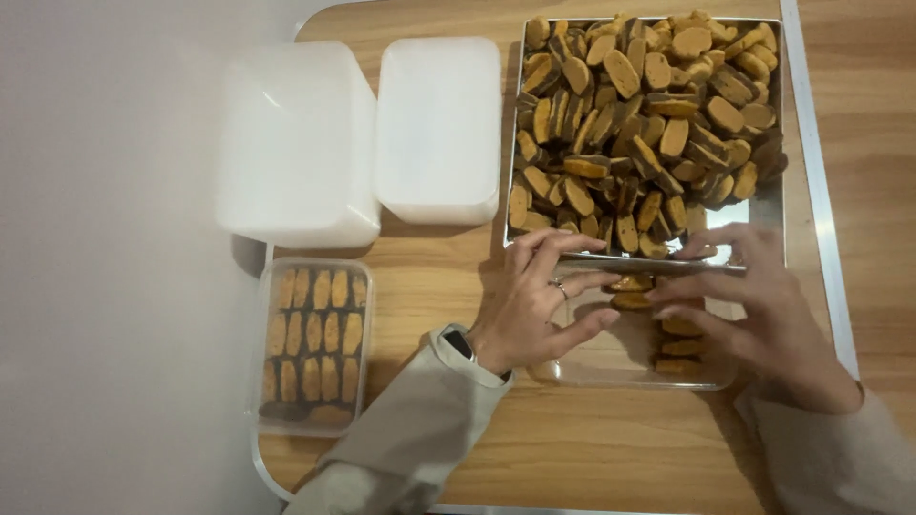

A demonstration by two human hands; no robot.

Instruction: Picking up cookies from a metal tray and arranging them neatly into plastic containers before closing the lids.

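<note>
Biscuits (632, 291) pinched btwn L hand (534, 305) & R hand (754, 315) fingertips, over clear container (611, 367) below tray (773, 205).

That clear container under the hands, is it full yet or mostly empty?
Mostly empty. The clear container holds only a few biscuits along its right side; its left part shows bare bottom. Both hands hover over it.

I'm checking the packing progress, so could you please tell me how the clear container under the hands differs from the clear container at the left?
The container under the hands holds only a few cookies, along its right side; the left container is filled with neat rows. The left hand and right hand are over the first; nothing touches the left one. The first lies crosswise, the other lengthwise. Both are clear, rectangular and on the wooden table.
</note>
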